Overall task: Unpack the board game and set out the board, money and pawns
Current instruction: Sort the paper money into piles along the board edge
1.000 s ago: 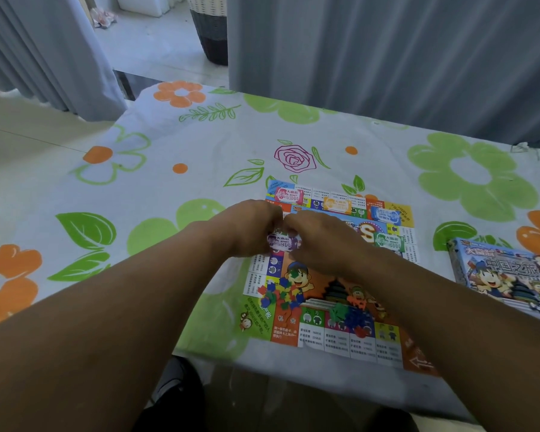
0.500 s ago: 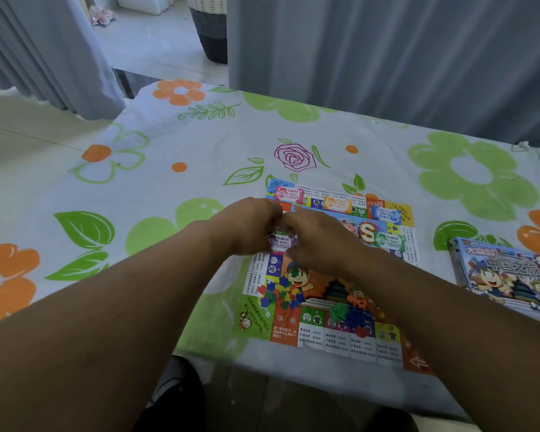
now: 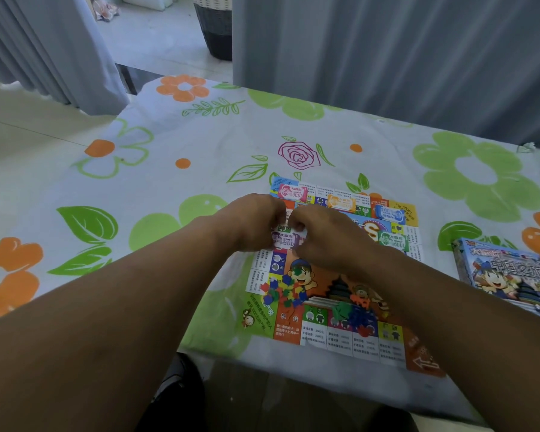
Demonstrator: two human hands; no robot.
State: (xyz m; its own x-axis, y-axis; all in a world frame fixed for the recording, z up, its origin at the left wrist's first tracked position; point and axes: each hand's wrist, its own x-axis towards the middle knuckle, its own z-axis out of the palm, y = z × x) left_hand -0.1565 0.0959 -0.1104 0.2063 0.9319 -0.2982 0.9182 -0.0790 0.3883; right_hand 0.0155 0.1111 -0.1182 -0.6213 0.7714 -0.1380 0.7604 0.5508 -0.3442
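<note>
The colourful game board (image 3: 321, 332) lies flat near the table's front edge. My left hand (image 3: 256, 224) and my right hand (image 3: 321, 235) meet over its left side, both pinching a purple stack of play money (image 3: 286, 241). Pink money (image 3: 293, 192), orange money (image 3: 342, 203), blue money (image 3: 390, 213) and green money (image 3: 393, 241) lie along the board's far and right parts. A pile of small coloured pieces (image 3: 281, 291) sits on the board's near left, and another cluster of pieces (image 3: 356, 313) lies nearer the middle.
The game box (image 3: 508, 275) lies on the table to the right of the board. A flowered tablecloth (image 3: 169, 182) covers the table. Grey curtains (image 3: 387, 51) hang behind it, and a dark basket (image 3: 214, 29) stands on the floor beyond.
Both hands stay together over the board's left side; the purple money stack between them has shifted slightly and shows more of its face now.
</note>
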